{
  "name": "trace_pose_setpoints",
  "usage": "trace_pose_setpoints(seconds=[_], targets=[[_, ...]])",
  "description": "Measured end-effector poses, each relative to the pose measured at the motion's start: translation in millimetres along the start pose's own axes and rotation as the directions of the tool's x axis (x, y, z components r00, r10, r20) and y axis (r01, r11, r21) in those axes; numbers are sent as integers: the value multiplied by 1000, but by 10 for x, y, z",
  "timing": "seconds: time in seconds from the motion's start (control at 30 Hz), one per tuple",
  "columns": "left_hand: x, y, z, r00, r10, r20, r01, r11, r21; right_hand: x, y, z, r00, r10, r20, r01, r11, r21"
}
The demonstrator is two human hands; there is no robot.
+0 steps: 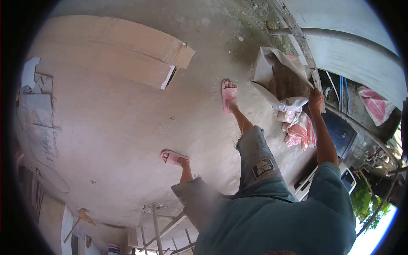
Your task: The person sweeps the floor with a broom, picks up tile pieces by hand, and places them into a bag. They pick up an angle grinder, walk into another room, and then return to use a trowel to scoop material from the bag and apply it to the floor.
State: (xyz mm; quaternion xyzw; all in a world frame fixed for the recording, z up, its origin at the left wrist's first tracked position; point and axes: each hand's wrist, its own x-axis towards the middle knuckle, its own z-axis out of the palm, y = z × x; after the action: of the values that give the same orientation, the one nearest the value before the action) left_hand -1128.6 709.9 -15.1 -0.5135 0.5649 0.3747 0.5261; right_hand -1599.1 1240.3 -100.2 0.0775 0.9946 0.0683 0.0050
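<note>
Concrete floor (119, 127) bears flattened cardboard (106, 51); right hand (315, 98) grips a sack (280, 78).

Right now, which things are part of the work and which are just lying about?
In hand: right hand gripping the sack; likely the pink bags beside it.
Lying about: cardboard, paper scraps, wooden plank.

Bare grey concrete floor (127, 140) all round here. There's 1 big flattened brown cardboard sheet (106, 51) lying flat, tape curling at its corner. Over at the edge, a scatter of pale grey sheet scraps (38, 106), and near them a thin looped wire (55, 180). A weathered wooden plank (299, 38) crosses a grey round pipe (340, 36). Pink plastic packets (299, 129) heaped below.
</note>
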Motion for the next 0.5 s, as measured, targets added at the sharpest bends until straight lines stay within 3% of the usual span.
trace_pose_setpoints(seconds=[0.03,0.07,0.13,0.17,0.2,0.23,0.27,0.3,0.33,0.37,0.4,0.47,0.5], targets=[[28,-292,-108,1000,26,3,-26,999,-45,-186,-173,-253,998,34,50,-33,999,-22],[82,-553,-183,999,43,3,-43,993,-106,-419,-328,-477,999,-35,-35,35,999,-7],[156,-980,-287,999,39,-8,-40,969,-242,-844,-544,-573,997,-77,-8,75,990,-123],[216,-1132,-325,999,38,-23,-43,952,-303,-992,-390,-366,990,-108,89,111,993,-28],[277,-1248,-392,999,35,-41,-47,929,-366,-1217,-808,-502,951,-149,270,165,986,-37],[329,-1386,-462,998,30,-53,-49,908,-415,-1519,-1066,-570,965,-116,237,140,986,-87],[363,-1501,-543,998,21,-62,-47,888,-458,-1861,-1363,-612,979,-142,145,143,990,5],[367,-1617,-589,998,24,-50,-45,872,-488,-2098,-1512,-580,976,-152,156,163,985,-62],[360,-1737,-661,999,24,-38,-40,859,-511,-2380,-1843,-717,965,-186,187,192,981,-14],[385,-1849,-783,999,23,-30,-36,852,-522,-2661,-2229,-871,971,-126,202,117,991,59],[451,-1940,-915,1000,22,-22,-30,847,-530,-2824,-2276,-652,984,-139,107,128,987,101],[624,-2148,-1166,1000,12,-1,-11,852,-523,-3261,-3098,-951,971,-1,238,-36,988,152],[713,-2254,-1320,1000,7,8,-2,858,-514,-3378,-3439,-1023,969,-11,247,-34,984,177]])
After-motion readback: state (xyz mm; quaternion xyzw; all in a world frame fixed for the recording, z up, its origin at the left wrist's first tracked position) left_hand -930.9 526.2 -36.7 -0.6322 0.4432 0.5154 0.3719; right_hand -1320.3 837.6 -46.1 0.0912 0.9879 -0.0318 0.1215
